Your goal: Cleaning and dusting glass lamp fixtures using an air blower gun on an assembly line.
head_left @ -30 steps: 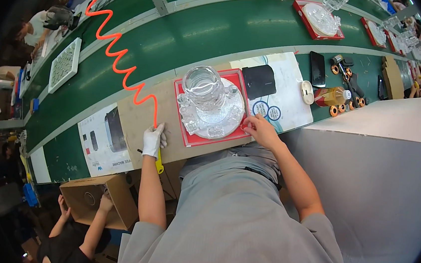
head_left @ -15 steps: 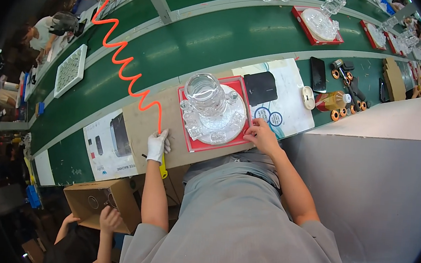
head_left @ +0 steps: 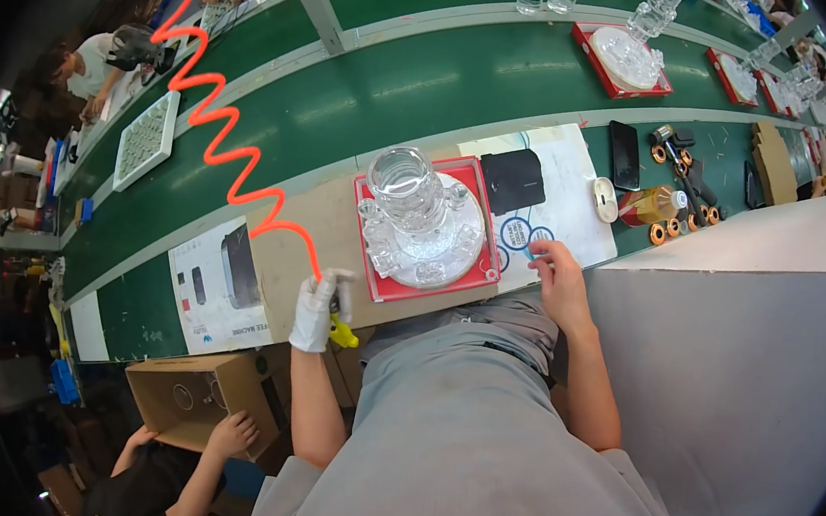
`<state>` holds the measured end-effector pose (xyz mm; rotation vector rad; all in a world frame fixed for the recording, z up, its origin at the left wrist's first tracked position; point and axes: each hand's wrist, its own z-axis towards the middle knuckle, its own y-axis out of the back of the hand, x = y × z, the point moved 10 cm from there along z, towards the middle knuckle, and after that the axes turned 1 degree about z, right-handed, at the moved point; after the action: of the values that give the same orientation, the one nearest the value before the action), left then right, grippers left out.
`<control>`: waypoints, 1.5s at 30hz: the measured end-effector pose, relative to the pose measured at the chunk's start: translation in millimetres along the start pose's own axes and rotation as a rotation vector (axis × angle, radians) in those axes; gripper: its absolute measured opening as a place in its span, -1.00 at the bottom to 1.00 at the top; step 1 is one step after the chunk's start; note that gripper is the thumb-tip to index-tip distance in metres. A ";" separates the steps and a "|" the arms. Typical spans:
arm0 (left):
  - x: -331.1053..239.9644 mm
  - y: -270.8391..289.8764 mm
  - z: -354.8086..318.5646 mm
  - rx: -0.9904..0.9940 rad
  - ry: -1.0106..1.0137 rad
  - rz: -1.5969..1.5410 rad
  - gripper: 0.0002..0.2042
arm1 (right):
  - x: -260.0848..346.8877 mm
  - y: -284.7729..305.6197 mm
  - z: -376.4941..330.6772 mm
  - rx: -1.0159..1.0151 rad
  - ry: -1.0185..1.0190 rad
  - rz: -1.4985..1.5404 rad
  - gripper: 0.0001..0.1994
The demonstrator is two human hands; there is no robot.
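My gloved left hand [head_left: 314, 310] is closed around a yellow air blow gun [head_left: 343, 335] fed by an orange coiled hose [head_left: 271, 192]. It stands just left of a red tray [head_left: 372, 282], near the bench's front edge. On the tray rests a round white base [head_left: 450, 224] with clear, glassy plastic parts and a tall clear cylinder [head_left: 404, 187] on it. My bare right hand [head_left: 559, 276] is right of the tray, above a white printed sheet, apart from the tray. Its fingers are loosely bent and apart, with nothing visible in them.
A black pad [head_left: 512, 178], a phone [head_left: 623, 155], a bottle [head_left: 651, 205] and several copper-coloured rings lie to the right. Similar red trays [head_left: 597, 58] stand on the green belt beyond. At lower left, another person holds an open cardboard box [head_left: 195, 396]. A grey-white panel [head_left: 728, 364] stands right.
My right hand has left the tray's near right corner and moved right. My left hand has turned, bringing the blow gun up toward the tray. The other person's hand has moved onto the box's edge.
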<state>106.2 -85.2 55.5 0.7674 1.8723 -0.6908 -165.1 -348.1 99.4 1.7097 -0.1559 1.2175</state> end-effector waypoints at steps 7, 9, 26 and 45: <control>-131.5 -179.9 -57.1 0.493 -0.266 -0.112 -0.70 | 161.9 -42.3 -30.0 0.454 0.218 0.821 -0.35; -154.6 -201.9 -62.5 0.532 -0.292 -0.114 -0.74 | 167.7 -42.6 -26.3 0.511 0.305 0.684 -0.14; -231.6 -209.5 57.9 0.327 -0.512 1.308 -0.67 | -4.8 -75.6 125.1 -0.093 -0.088 -0.113 -0.62; -207.5 -150.4 32.6 -0.134 -0.857 0.210 -0.63 | 21.5 -117.5 101.6 -0.166 -0.008 -0.141 -0.53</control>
<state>81.2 -249.4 253.4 0.4574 1.0285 -0.6155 -20.0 -358.1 41.0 1.5549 -0.1345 1.0645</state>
